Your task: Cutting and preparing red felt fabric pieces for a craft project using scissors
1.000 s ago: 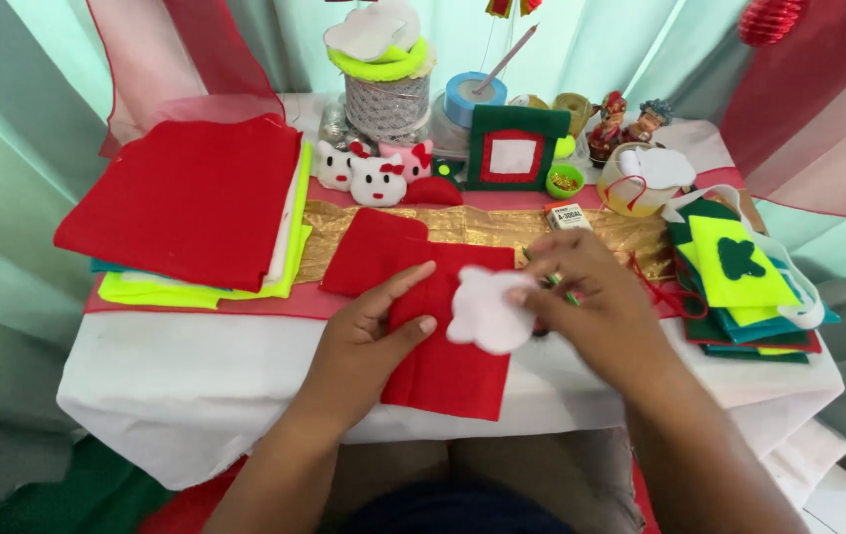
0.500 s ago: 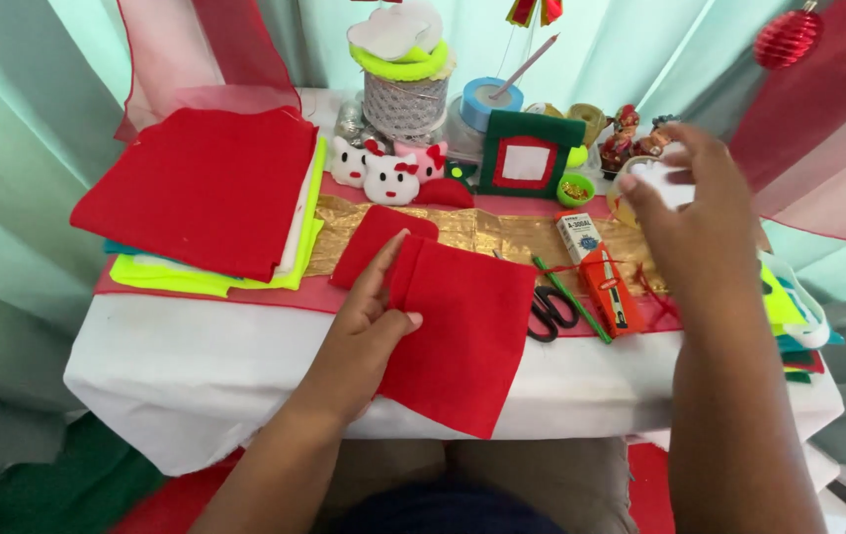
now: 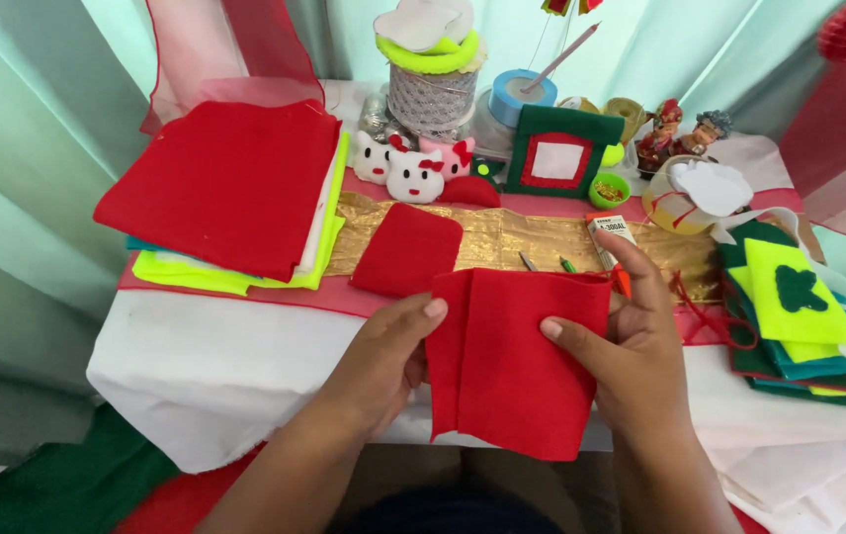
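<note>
Red felt, a folded rectangular piece (image 3: 517,361), hangs in front of the table's near edge, pinched between both your hands. Your left hand (image 3: 383,356) closes on its left border with the thumb on the front face. Your right hand (image 3: 631,346) clamps the right border the same way, thumb in front and fingers behind. The piece is doubled, with a narrower flap showing along its left side. No stitching, glue or trim shows on it, so the making looks to be at an early stage, with any joining and decorating still undone.

Just beyond it on the white-draped table (image 3: 196,386), a smaller rounded red felt shape (image 3: 406,249) lies on a gold fabric runner (image 3: 532,242). A white glue tube (image 3: 609,235) lies on the runner near your right fingertips. A stack of red and neon-yellow felt sheets (image 3: 235,188) sits to the left. Another stack of green and yellow felt (image 3: 799,307) sits to the right.

Your right fingers are hidden behind the felt. Thin tools on the runner are mostly covered by its top edge, so you cannot tell what they are.
</note>
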